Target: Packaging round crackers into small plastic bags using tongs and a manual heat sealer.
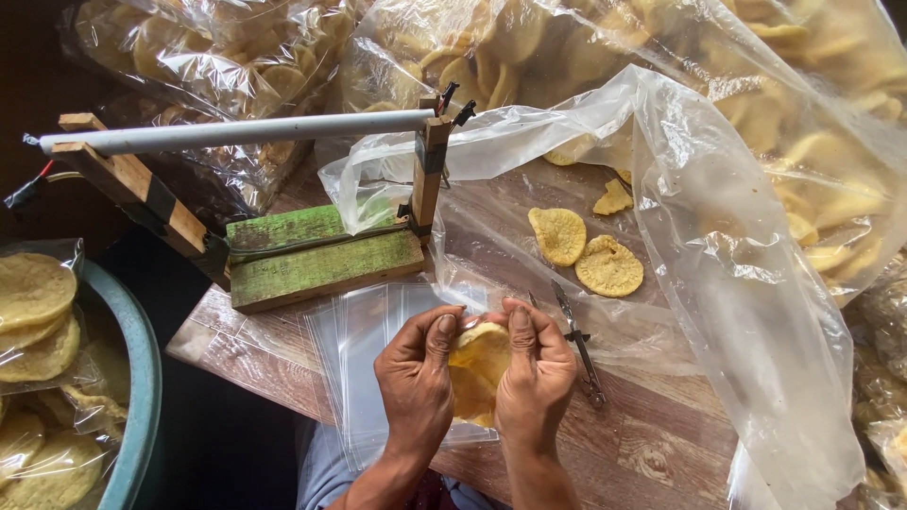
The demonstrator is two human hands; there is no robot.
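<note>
My left hand (416, 378) and my right hand (539, 368) are together over the table's near edge, both gripping a small clear bag of yellow round crackers (479, 370). Thumbs pinch the bag's top. Under the hands lies a stack of empty clear plastic bags (359, 331). Two loose crackers (584, 250) and a broken piece (613, 198) lie farther back on a big open plastic sheet bag (718, 283).
A wooden sealing stand with a white tube (246, 132) and green base (321, 260) stands at the left rear. Small scissors (578, 342) lie right of my hands. A teal basin (142, 378) of packed cracker bags sits at left. Large bags of crackers (567, 47) fill the back.
</note>
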